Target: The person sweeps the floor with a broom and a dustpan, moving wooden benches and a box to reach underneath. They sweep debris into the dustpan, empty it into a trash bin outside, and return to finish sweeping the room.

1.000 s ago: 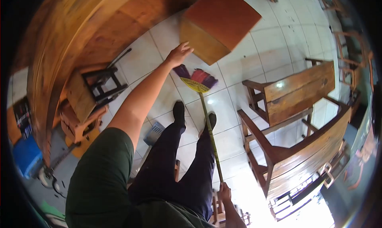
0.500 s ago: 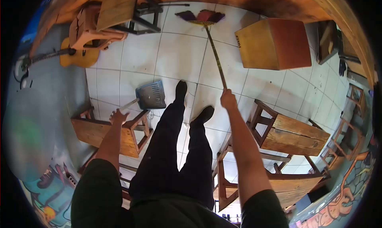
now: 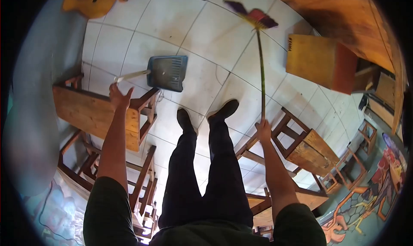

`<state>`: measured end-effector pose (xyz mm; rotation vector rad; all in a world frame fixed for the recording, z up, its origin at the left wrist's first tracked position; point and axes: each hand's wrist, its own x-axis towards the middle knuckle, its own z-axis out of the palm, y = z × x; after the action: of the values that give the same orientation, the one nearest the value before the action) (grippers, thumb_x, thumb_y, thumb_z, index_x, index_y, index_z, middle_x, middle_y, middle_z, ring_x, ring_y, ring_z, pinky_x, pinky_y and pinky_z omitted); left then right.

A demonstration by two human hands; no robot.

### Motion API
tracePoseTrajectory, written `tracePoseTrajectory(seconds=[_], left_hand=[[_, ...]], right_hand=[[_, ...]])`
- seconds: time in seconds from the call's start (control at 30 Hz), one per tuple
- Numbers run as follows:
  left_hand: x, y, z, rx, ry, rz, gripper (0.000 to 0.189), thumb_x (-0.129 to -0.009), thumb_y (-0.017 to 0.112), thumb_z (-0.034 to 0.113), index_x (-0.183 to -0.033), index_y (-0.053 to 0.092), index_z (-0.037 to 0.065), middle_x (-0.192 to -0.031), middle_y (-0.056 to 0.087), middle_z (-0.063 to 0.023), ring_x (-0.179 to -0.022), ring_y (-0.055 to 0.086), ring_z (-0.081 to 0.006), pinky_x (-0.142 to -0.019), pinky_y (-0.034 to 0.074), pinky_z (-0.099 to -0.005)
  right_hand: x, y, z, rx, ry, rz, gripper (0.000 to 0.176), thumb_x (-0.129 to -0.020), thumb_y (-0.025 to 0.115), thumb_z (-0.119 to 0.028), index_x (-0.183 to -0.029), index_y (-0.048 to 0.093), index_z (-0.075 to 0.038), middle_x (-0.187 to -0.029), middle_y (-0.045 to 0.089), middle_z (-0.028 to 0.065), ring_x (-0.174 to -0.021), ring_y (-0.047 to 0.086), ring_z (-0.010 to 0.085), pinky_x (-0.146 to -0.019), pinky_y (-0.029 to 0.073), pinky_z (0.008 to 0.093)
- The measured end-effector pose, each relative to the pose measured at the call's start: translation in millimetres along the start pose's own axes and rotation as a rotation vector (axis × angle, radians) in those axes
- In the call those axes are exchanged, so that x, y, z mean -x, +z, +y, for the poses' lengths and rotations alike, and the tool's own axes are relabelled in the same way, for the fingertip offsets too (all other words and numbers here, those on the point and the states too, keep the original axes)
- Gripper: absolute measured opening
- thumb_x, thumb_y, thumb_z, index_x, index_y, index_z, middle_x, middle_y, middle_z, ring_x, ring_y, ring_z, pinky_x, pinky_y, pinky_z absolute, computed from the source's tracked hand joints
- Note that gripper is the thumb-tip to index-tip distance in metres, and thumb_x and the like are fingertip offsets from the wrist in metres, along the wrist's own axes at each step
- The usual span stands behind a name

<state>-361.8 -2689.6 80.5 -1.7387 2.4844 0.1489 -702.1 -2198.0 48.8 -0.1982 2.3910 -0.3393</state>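
My right hand [image 3: 263,131] is closed round the lower end of the long stick of a broom [image 3: 262,70]. The broom's purple and red bristle head [image 3: 257,18] is at the far end, slightly blurred, over the white floor tiles. At the left, my left hand [image 3: 120,97] is at the end of the pale handle of a blue-grey dustpan [image 3: 167,73], fingers curled on it and thumb sticking out. Small bits of debris seem to lie in the pan. Both of my dark shoes stand on the tiles between the two tools.
A wooden bench [image 3: 94,113] stands under my left forearm, with more wooden furniture behind it. Another wooden bench [image 3: 313,151] is at the right. A wooden box [image 3: 312,59] sits beyond the broom. A guitar [image 3: 88,3] is at the upper left.
My view has turned and moved. The broom head appears farther right, its stick more upright. The dustpan and left hand appear higher. My right foot has stepped forward.
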Motion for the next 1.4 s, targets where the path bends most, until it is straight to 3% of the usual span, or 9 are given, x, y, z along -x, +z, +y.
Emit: tracePoseTrajectory(seconds=[0.13,0.27,0.37,0.4,0.7,1.2,1.33,1.37,1.4], left_hand=[[-27,15,8,0.180,-0.033,0.031,0.069,-0.068,0.067,0.042,-0.115,0.034,0.003,-0.115,0.041,-0.0181,-0.104,0.044,-0.0371,-0.084,0.042,-0.0428],[-71,18,9,0.301,-0.001,0.195,0.065,-0.067,0.069,0.037,-0.115,0.037,0.007,-0.114,0.041,-0.0173,-0.103,0.046,-0.0339,-0.083,0.043,-0.0403],[-87,30,-8,-0.050,0.088,-0.338,0.037,-0.075,0.061,0.024,-0.109,0.051,0.016,-0.114,0.043,-0.0140,-0.103,0.048,-0.0318,-0.083,0.045,-0.0393],[-88,26,2,-0.042,0.083,-0.316,0.037,-0.075,0.061,0.024,-0.109,0.051,0.016,-0.114,0.043,-0.0140,-0.103,0.048,-0.0318,-0.083,0.045,-0.0393],[-83,47,9,-0.968,0.393,-0.449,0.021,-0.082,0.043,0.016,-0.090,0.062,0.012,-0.097,0.058,-0.0065,-0.099,0.051,-0.0214,-0.084,0.033,-0.0365],[3,41,100,0.212,-0.293,-1.227,0.032,-0.076,0.045,0.013,-0.101,0.052,-0.005,-0.079,0.060,-0.0169,-0.062,0.063,-0.0228,-0.049,0.050,-0.0338],[56,71,105,0.459,-0.346,-1.344,0.024,-0.079,0.050,0.020,-0.084,0.053,-0.004,-0.064,0.057,-0.0115,-0.050,0.058,-0.0198,-0.038,0.046,-0.0307],[72,100,96,0.280,0.072,-1.380,0.026,-0.079,0.051,0.019,-0.085,0.049,-0.006,-0.058,0.055,-0.0130,-0.045,0.055,-0.0206,-0.033,0.042,-0.0333],[85,81,105,0.476,-0.255,-1.298,0.031,-0.078,0.052,0.019,-0.094,0.043,-0.007,-0.054,0.053,-0.0154,-0.042,0.054,-0.0234,-0.032,0.040,-0.0359]], right_hand=[[-43,-9,-131,-0.072,0.184,-0.197,0.045,-0.091,0.024,-0.037,-0.092,0.049,0.000,-0.086,0.056,0.0279,-0.085,0.052,0.0460,-0.073,0.042,0.0512],[30,33,-47,0.212,-0.041,-0.071,0.046,-0.090,0.027,-0.038,-0.095,0.050,0.001,-0.085,0.054,0.0290,-0.086,0.050,0.0463,-0.076,0.041,0.0494],[107,56,20,0.201,-0.157,-0.196,0.032,-0.089,0.036,-0.027,-0.109,0.043,-0.002,-0.072,0.051,0.0257,-0.080,0.051,0.0446,-0.070,0.044,0.0497],[140,43,-11,0.108,0.073,-0.145,0.042,-0.091,0.031,-0.034,-0.084,0.053,0.002,-0.076,0.054,0.0285,-0.075,0.052,0.0453,-0.064,0.041,0.0505],[135,47,-87,-0.060,-0.050,-0.208,0.035,-0.091,0.033,-0.031,-0.085,0.048,0.000,-0.076,0.053,0.0260,-0.076,0.051,0.0446,-0.064,0.039,0.0475],[-60,64,-330,0.310,-0.498,-0.278,0.038,-0.089,0.032,-0.036,-0.090,0.048,-0.002,-0.083,0.058,0.0263,-0.080,0.056,0.0424,-0.071,0.045,0.0490],[-70,52,-329,0.536,-0.550,-0.433,0.033,-0.088,0.032,-0.027,-0.104,0.047,-0.002,-0.094,0.057,0.0216,-0.087,0.056,0.0375,-0.074,0.046,0.0447],[-70,46,-309,0.656,-0.601,-0.456,0.030,-0.088,0.033,-0.024,-0.104,0.046,-0.003,-0.095,0.056,0.0204,-0.087,0.057,0.0364,-0.074,0.046,0.0444],[-76,42,-266,0.710,-0.669,-0.467,0.028,-0.085,0.035,-0.018,-0.107,0.044,-0.003,-0.095,0.055,0.0201,-0.086,0.057,0.0358,-0.073,0.047,0.0438]])
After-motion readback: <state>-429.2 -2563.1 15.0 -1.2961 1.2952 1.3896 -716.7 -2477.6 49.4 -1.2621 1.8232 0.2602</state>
